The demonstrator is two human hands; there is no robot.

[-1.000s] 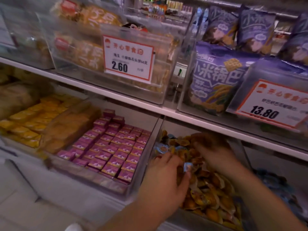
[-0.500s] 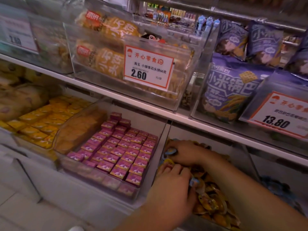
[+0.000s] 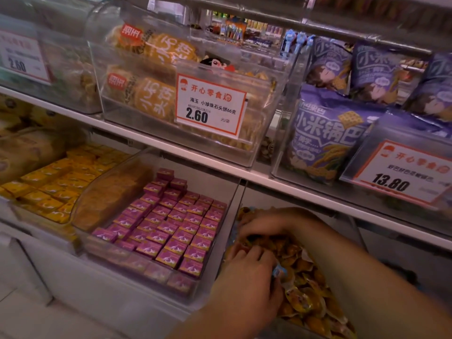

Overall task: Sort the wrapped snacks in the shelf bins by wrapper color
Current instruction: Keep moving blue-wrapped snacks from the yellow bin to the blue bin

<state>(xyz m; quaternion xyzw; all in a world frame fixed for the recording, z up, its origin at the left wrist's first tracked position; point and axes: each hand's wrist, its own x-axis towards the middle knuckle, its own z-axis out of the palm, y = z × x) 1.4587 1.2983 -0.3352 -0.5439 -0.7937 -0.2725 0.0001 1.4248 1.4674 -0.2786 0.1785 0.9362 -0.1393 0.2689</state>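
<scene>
Both hands are inside the clear bin [image 3: 241,192] on the lower shelf, the one at the right, which is full of small orange snacks [image 3: 305,289] in loose wrappers. The left hand [image 3: 247,287] is at the near side of the pile with its fingers curled, and it holds a small blue snack [image 3: 278,272] between the thumb side and the fingers — only a corner of the wrapper shows. The right hand [image 3: 266,223] reaches across to the far left corner of the same bin, fingers bent down into the snacks; whether it grips one I cannot tell, because the fingertips are hidden. Just beside this bin, to the left, stands a bin of purple boxes [image 3: 171,223] in neat rows, and further left are yellow boxes [image 3: 49,189]. On the upper shelf are a price tag [image 3: 210,105] reading 2.60 and purple bags [image 3: 327,138].
</scene>
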